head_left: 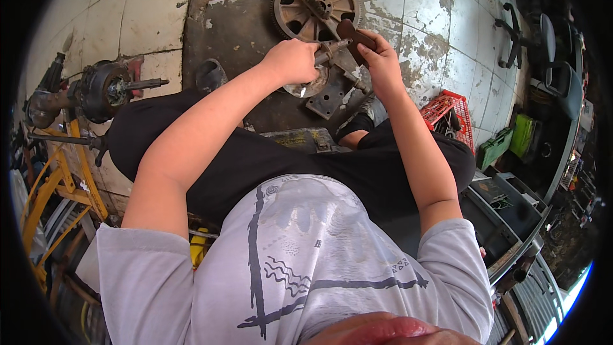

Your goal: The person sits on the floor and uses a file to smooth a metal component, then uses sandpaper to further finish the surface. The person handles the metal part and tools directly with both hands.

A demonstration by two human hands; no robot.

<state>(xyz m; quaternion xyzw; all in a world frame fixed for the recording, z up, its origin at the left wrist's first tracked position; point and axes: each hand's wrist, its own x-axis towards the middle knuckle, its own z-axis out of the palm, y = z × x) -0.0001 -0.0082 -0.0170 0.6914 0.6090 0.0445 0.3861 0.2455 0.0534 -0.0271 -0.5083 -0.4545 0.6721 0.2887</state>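
Fingers of the right hand (383,70) are closed on a flat, dark brown piece (348,33) with a rounded end, the thumb on its near side. The piece is held up in front of the person, just right of a short cylindrical metal part (327,53). On the other side of that part, the left hand (288,62) has its fingers curled in against it; I cannot tell whether they grasp it or only rest there, since the back of the hand hides most of the contact.

Below the hands is a round metal disc (316,84), partly covered by the left hand, and next to it a metal block (327,103) with holes through its face. Beyond the hands, a large toothed wheel (295,1) with wide spokes shows rusty brown on the worn tiled floor (428,0).

To the person's left, near the knee, a greasy machine assembly (99,99) has a shaft pointing inward, with a yellow frame (82,176) below it in view. A dark cylindrical object (209,75) lies beyond the left forearm. To the right, past the other knee, are a red plastic crate (465,105) and a green case (495,148).
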